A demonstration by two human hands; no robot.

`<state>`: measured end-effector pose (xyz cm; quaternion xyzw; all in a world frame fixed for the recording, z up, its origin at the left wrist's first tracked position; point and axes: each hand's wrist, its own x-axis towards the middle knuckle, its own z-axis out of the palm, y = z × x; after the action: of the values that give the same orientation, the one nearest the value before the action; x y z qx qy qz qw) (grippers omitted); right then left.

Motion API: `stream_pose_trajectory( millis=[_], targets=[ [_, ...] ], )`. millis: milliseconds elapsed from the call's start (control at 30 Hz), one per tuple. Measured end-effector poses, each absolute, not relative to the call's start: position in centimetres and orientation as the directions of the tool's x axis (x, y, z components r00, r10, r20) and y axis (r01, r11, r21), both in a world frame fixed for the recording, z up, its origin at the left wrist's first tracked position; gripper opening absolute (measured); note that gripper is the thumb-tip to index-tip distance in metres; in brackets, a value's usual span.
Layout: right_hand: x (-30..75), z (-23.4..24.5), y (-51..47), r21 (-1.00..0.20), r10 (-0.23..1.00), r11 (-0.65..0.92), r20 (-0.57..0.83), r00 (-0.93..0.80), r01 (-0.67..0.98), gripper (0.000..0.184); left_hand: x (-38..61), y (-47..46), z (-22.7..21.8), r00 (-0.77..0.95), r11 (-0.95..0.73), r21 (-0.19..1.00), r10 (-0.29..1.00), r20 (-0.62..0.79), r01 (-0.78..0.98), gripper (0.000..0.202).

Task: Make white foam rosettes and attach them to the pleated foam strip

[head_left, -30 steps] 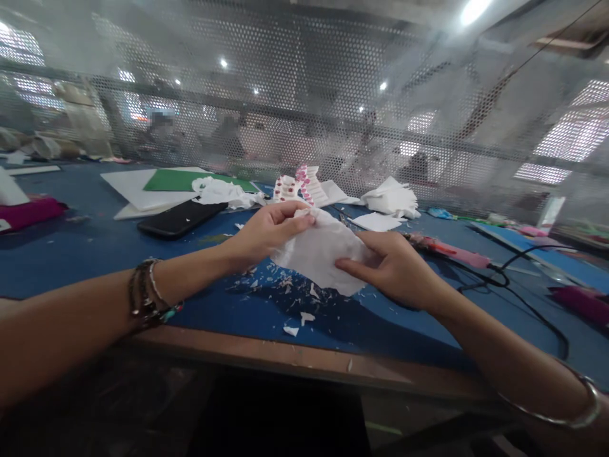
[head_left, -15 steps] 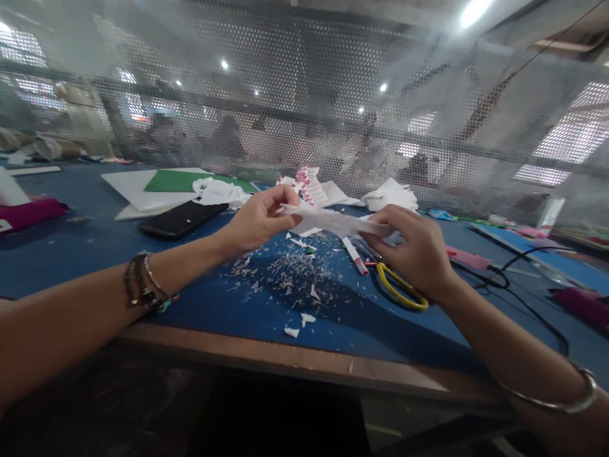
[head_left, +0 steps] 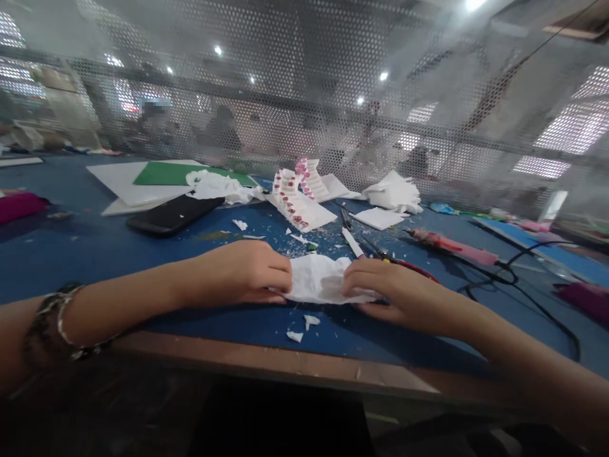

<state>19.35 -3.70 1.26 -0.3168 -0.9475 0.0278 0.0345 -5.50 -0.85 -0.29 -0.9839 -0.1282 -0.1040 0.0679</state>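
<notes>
A crumpled white piece of thin paper or cloth (head_left: pixel 316 279) is low over the blue table, stretched between my two hands. My left hand (head_left: pixel 242 273) grips its left end, fingers bent around the edge. On its right end, my right hand (head_left: pixel 387 285) has its fingers closed, the thumb side partly hidden. Just behind my right hand lie a white marker (head_left: pixel 352 242) and scissors (head_left: pixel 412 268), whose handles are partly covered. Small white scraps (head_left: pixel 311 321) lie in front of the piece.
Beyond are a white strip with reddish petal-like marks (head_left: pixel 295 209), a white stack (head_left: pixel 392 190), a black phone (head_left: pixel 174 214) and a green sheet (head_left: pixel 166 173). On the right lies a pink corded tool (head_left: pixel 451 247). A perforated screen (head_left: pixel 304 82) stands behind the table.
Both hands have come down and nearer the table's front edge with the white piece. It was held up and pulled narrow; now it is spread wider, low over the scraps.
</notes>
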Motion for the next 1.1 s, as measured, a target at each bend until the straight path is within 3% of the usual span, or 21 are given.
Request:
stream_pose_trajectory(
  millis=[200,400,567,700,767,833,967,1100],
  targets=[
    [20.0,0.8,-3.5,-0.207,0.618,0.78,0.105,-0.779,0.591,0.017,-5.9,-1.9,-0.3,0.923,-0.939,-0.004,0.336,0.186,0.343,0.024],
    [20.1,0.7,-3.6,-0.203,0.638,0.764,0.092,-0.765,0.613,0.021,-5.8,-2.2,-0.1,0.875,-0.88,0.214,0.459,0.153,0.424,0.02],
    [19.3,1.3,-4.4,-0.096,0.674,0.738,0.076,-0.735,0.667,0.014,-5.4,-2.4,-0.1,0.851,-0.865,0.185,0.495,0.174,0.466,0.012],
    [16.8,1.4,-5.2,-0.059,0.645,0.761,0.175,-0.744,0.646,0.032,-4.0,-2.9,-0.1,0.847,-0.881,0.059,0.469,0.25,0.47,0.01],
    [15.7,1.1,-5.2,-0.057,0.633,0.768,0.218,-0.743,0.638,0.021,-3.3,-3.1,-0.1,0.838,-0.878,0.051,0.471,0.276,0.476,0.009],
    [15.2,0.9,-5.0,-0.041,0.598,0.79,0.267,-0.755,0.611,0.014,-3.0,-3.1,-0.2,0.829,-0.881,0.088,0.469,0.304,0.466,0.01],
    [15.8,0.6,-5.1,0.031,0.522,0.835,0.273,-0.808,0.549,0.018,-3.1,-2.8,-0.6,0.835,-0.887,0.24,0.456,0.307,0.395,0.005],
    [15.9,0.6,-5.8,-0.051,0.554,0.825,0.267,-0.789,0.562,0.016,-3.4,-2.6,-0.7,0.832,-0.862,0.342,0.475,0.288,0.374,0.007]
  ],
)
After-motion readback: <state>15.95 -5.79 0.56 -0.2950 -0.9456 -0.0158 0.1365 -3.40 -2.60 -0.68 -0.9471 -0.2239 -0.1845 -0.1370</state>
